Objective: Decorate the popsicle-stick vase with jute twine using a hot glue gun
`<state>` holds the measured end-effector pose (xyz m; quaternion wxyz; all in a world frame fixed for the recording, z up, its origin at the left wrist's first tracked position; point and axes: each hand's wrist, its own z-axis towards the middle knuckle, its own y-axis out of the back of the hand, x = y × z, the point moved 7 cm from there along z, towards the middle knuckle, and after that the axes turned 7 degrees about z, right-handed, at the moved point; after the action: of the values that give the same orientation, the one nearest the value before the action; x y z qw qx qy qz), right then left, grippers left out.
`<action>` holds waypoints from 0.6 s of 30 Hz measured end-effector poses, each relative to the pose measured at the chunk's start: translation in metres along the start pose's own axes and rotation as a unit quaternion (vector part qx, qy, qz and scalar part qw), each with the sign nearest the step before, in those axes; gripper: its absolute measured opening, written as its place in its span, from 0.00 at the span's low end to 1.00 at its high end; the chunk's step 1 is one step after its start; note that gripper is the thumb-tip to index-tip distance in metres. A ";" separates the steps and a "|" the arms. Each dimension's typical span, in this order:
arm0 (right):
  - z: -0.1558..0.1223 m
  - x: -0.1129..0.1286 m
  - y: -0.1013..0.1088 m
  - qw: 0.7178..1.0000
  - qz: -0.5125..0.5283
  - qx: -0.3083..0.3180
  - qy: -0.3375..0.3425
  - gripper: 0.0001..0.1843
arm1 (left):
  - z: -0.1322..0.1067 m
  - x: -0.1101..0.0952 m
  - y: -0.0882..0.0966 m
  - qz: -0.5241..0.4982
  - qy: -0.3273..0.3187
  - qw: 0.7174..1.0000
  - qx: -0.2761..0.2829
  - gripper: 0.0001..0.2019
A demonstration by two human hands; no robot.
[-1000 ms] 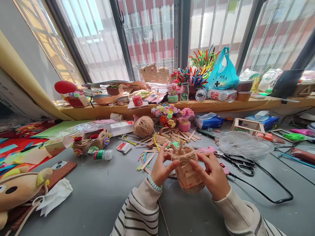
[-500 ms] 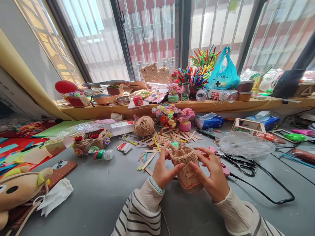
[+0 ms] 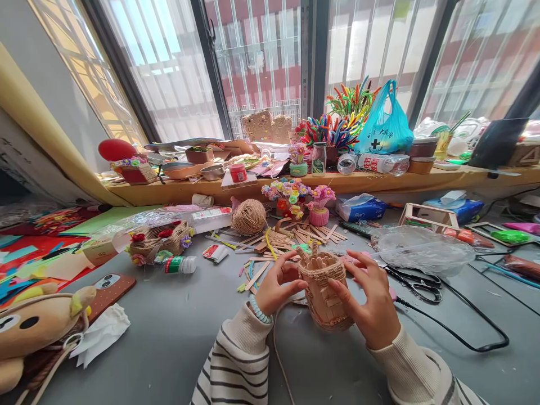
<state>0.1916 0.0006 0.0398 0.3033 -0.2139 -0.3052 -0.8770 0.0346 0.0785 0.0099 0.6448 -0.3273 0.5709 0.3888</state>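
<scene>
A small craft-stick basket (image 3: 327,304), bound with twine at its rim and base, stands upright between my hands, with sticks poking up from its top. My right hand (image 3: 373,298) grips it from the right, thumb on the front and fingers round the far side. From the left, my left hand (image 3: 276,287) holds the rim between thumb and fingertips; part of those fingers is hidden. A thin cord (image 3: 278,349) trails down the table beside my left wrist. Loose craft sticks (image 3: 287,239) and a ball of twine (image 3: 248,217) lie just beyond.
Black scissors (image 3: 422,286) and a looping black cable (image 3: 464,344) with a pink tool lie at the right. A plush toy (image 3: 37,332), a phone (image 3: 112,289) and crumpled tissue (image 3: 103,332) occupy the left. Pipe-cleaner flowers (image 3: 320,197) stand behind the sticks.
The basket has shifted slightly right and stands more upright. My left hand has drawn a little left, its thumb moving from the basket's front toward its left edge.
</scene>
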 end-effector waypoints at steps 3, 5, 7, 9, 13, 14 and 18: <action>-0.002 -0.007 -0.001 1.000 0.022 -0.004 -0.021 0.22 | 0.001 0.001 0.004 -0.023 0.028 0.999 0.012 0.34; -0.002 -0.012 -0.002 0.998 0.044 0.000 -0.037 0.21 | 0.002 0.003 0.007 -0.030 0.042 0.999 0.010 0.31; -0.002 -0.016 -0.004 0.996 0.074 0.017 -0.054 0.20 | 0.003 0.006 0.009 -0.034 0.051 0.998 0.008 0.29; -0.001 -0.020 -0.007 0.990 0.110 0.044 -0.075 0.20 | 0.004 0.010 0.012 -0.039 0.056 0.998 0.005 0.29; 0.002 -0.026 -0.012 0.978 0.150 0.106 -0.096 0.20 | 0.007 0.015 0.016 -0.027 0.059 0.998 0.009 0.30; 0.002 -0.027 -0.013 0.976 0.153 0.119 -0.096 0.21 | 0.007 0.014 0.016 -0.015 0.053 0.998 0.015 0.31; 0.006 -0.030 -0.015 0.966 0.175 0.170 -0.086 0.22 | 0.006 0.009 0.013 0.017 0.020 0.999 0.048 0.36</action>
<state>0.2049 0.0258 0.0211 0.4565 -0.2843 -0.4324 -0.7238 0.0268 0.0907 0.0022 0.6414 -0.2941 0.6072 0.3654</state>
